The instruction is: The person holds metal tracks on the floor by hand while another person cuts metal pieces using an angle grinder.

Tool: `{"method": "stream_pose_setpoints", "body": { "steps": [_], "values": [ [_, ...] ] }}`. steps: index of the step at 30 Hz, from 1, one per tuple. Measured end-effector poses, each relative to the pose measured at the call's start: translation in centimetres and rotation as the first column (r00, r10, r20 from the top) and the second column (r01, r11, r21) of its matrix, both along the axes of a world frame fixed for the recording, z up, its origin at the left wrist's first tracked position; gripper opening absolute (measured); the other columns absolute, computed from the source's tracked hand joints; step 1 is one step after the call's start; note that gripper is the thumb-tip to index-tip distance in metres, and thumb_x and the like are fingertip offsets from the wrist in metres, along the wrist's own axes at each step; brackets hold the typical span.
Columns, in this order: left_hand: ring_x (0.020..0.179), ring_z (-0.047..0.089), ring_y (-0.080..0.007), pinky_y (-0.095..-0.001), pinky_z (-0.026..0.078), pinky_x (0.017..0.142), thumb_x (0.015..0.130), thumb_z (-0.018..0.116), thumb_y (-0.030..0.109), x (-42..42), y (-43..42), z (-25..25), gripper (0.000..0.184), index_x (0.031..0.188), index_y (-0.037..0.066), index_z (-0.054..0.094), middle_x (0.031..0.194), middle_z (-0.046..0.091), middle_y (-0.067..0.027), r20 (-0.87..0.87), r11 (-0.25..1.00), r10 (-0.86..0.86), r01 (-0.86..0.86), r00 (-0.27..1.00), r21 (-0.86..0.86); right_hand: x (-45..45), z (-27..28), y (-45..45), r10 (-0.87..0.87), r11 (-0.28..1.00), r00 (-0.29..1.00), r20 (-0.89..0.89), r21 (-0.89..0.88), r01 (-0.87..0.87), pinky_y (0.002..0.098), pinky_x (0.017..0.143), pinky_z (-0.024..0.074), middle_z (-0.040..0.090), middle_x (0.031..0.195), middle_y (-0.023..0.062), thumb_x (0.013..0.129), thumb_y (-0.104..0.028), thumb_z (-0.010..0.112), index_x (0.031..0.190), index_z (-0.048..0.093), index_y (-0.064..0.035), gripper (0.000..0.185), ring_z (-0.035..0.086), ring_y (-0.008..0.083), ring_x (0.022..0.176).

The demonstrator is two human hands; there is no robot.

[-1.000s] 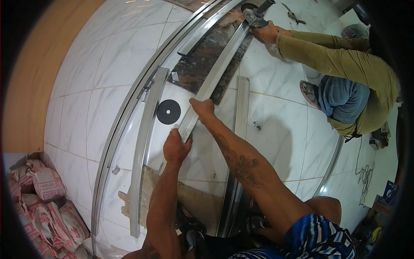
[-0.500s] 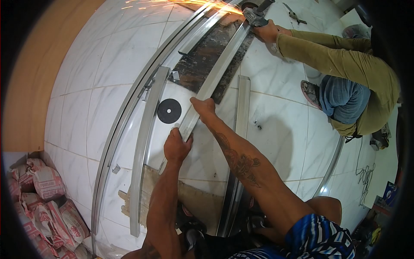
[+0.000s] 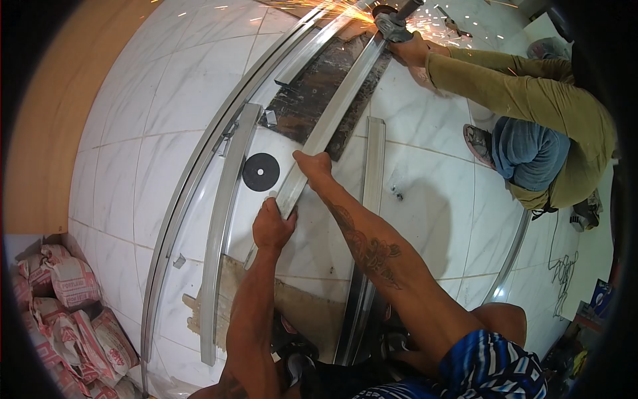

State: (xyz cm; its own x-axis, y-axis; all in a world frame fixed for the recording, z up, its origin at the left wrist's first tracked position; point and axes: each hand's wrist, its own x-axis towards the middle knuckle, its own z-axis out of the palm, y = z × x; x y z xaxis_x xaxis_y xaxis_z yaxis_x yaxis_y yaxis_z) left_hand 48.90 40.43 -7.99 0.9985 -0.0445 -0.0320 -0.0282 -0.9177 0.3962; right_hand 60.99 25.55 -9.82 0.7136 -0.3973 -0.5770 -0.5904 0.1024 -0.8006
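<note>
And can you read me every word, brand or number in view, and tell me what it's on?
No text reads clearly enough to quote.
Sacks: red print, too blurred to read.
Blue item at the right edge: markings too small to read.
Black disc: no lettering I can make out.

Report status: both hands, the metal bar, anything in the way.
Left hand and right hand closed on metal bar. Co-worker's hand on grinder, sparks flying at bar's far end. Black disc lying beside bar.
</note>
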Motion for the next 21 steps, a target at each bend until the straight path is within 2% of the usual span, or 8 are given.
{"method": "stream_pose_setpoints", "body": {
  "steps": [5,8,11,14,20,21],
  "values": [
    [0.089,0.068,-0.0371,-0.0475,0.056,0.074,0.081,0.079,0.04,0.0,0.0,0.1,0.061,0.122,0.004,0.053,0.102,0.067,-0.0165,-0.021,1.0,0.007,-0.006,1.0,0.007,0.2,-0.8,0.2,-0.01,0.999,1.0,-0.004,-0.039,0.01,0.0406,0.068,0.0553,0.071,0.09,0.0185,0.074,-0.022,0.079,0.092,0.068,0.0166,0.044,0.068,0.0231,0.078],
    [0.088,0.068,-0.037,-0.0475,0.056,0.074,0.081,0.079,0.04,0.0,0.0,-0.1,0.062,0.123,0.003,0.053,0.102,0.067,-0.0166,-0.024,1.0,0.009,-0.008,1.0,0.012,0.2,-0.7,0.0,0.013,1.0,1.0,-0.028,-0.025,-0.013,0.0397,0.081,0.0571,0.073,0.098,0.0272,0.068,-0.028,0.08,0.096,0.069,0.016,0.053,0.073,0.0312,0.091],
    [0.088,0.068,-0.0369,-0.0472,0.056,0.074,0.081,0.079,0.04,0.1,0.1,-0.3,0.063,0.123,0.003,0.053,0.102,0.067,-0.0165,-0.013,1.0,0.0,0.0,1.0,0.002,0.2,-1.2,0.1,0.0,0.999,1.0,-0.01,-0.037,0.0,0.0396,0.08,0.0572,0.073,0.097,0.0267,0.068,-0.028,0.08,0.095,0.069,0.0157,0.053,0.073,0.031,0.09],
    [0.089,0.069,-0.0368,-0.0468,0.056,0.075,0.081,0.079,0.04,0.1,0.1,-0.3,0.065,0.126,0.002,0.053,0.103,0.067,-0.0165,-0.015,1.0,-0.001,0.001,1.0,0.004,0.2,-1.2,0.3,-0.026,0.999,0.999,0.03,-0.039,0.028,0.0404,0.067,0.0548,0.071,0.088,0.018,0.073,-0.022,0.08,0.088,0.068,0.0164,0.043,0.067,0.0225,0.077],
    [0.092,0.069,-0.0367,-0.0462,0.057,0.076,0.081,0.079,0.04,0.2,0.1,0.0,0.067,0.129,0.001,0.052,0.105,0.067,-0.0168,-0.04,1.0,-0.004,0.005,0.999,0.003,0.0,0.0,0.1,0.009,0.999,1.0,-0.004,-0.046,-0.01,0.0399,0.067,0.0549,0.071,0.087,0.0183,0.073,-0.023,0.08,0.088,0.068,0.0163,0.044,0.068,0.0227,0.077],
    [0.092,0.069,-0.0366,-0.0462,0.057,0.076,0.081,0.079,0.04,0.2,0.1,0.0,0.067,0.129,0.002,0.052,0.105,0.067,-0.0168,-0.045,1.0,-0.002,0.002,0.999,0.003,0.0,-0.1,0.1,0.004,0.999,1.0,0.001,-0.043,-0.004,0.0399,0.07,0.0556,0.072,0.088,0.0202,0.072,-0.025,0.08,0.088,0.068,0.016,0.046,0.069,0.0251,0.079]
  ]
}}
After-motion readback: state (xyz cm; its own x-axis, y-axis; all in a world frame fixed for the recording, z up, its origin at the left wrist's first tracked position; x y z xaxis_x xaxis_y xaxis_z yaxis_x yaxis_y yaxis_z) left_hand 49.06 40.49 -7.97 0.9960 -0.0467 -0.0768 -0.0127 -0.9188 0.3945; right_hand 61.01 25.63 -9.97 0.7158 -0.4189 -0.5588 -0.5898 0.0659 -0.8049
